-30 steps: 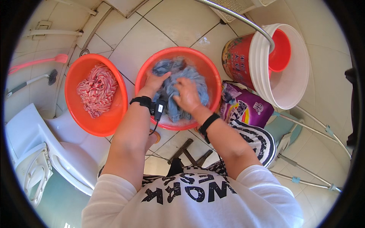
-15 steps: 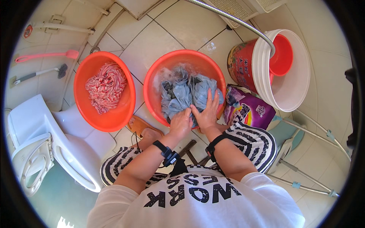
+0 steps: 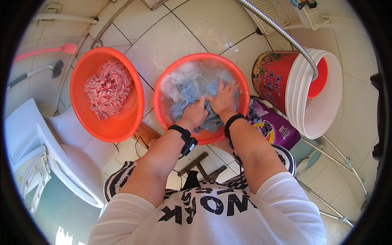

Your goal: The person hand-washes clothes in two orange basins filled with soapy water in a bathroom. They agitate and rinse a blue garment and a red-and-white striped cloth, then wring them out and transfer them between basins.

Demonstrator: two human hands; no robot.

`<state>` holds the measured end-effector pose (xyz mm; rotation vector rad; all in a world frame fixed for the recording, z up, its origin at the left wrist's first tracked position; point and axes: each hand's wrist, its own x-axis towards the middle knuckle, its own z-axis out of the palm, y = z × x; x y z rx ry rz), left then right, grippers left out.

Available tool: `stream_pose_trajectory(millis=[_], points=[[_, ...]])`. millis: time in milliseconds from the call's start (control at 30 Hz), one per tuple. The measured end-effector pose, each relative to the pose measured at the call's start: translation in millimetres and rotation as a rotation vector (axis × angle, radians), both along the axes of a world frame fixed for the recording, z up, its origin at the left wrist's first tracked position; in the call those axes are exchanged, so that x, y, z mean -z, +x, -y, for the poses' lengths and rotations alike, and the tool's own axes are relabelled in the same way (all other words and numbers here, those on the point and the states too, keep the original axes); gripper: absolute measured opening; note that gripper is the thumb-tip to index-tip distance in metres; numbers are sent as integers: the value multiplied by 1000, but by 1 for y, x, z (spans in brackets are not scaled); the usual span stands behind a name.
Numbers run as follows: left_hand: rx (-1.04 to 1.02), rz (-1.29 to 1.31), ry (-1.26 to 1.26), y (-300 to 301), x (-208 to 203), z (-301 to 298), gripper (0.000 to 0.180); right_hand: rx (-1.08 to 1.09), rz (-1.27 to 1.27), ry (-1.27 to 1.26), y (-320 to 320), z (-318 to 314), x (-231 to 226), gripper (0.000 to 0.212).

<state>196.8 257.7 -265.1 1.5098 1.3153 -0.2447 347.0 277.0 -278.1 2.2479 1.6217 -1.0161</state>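
An orange-red basin (image 3: 160, 118) in front of me holds sudsy water and a wet grey-blue cloth (image 3: 188, 92). My left hand (image 3: 196, 112) presses into the cloth near the basin's middle, its fingers curled into the fabric and partly hidden. Beside it, my right hand (image 3: 223, 99) lies on the cloth with its fingers stretched out and apart. White foam covers the far part of the water. Much of the cloth is underwater or beneath my hands.
On the left, another orange-red basin (image 3: 77, 102) holds a red-and-white striped cloth (image 3: 108, 89). A purple detergent bag (image 3: 281, 130) leans right of my basin, below a tipped bucket (image 3: 275, 77) with a red vessel inside. A metal hose (image 3: 288, 36) hangs overhead; a toilet (image 3: 49, 139) stands left.
Both hands have pushed forward and down, taking the bunched cloth lower into the water. Foam now spreads wider. My right fingers have spread over the cloth. The view has shifted slightly.
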Motion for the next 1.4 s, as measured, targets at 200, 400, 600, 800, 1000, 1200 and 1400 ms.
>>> stream_pose_trajectory(millis=[200, 400, 600, 800, 1000, 1200, 1400], points=[[-82, -3, 13, -26, -23, -28, 59, -53, -116, -285, 6, -61, 5, 60], [-667, 20, 267, -56, -30, -54, 68, -213, -93, 258, -19, -20, -45, 39], [-1203, 460, -563, -49, -36, -39, 59, -223, -458, 487, -41, 64, -113, 42], [-329, 151, 372, -14, -70, 48, 48, 180, -203, 597, -9, 79, -105, 72], [-135, -28, 541, 9, -26, 109, 41, 119, -144, 481, -9, 115, -56, 105], [25, -113, 338, 5, 3, 78, 39, 101, -111, 426, -10, 92, -38, 107], [8, -51, -45, -17, 3, -11, 53, 87, 20, 250, -24, 10, -37, 101]])
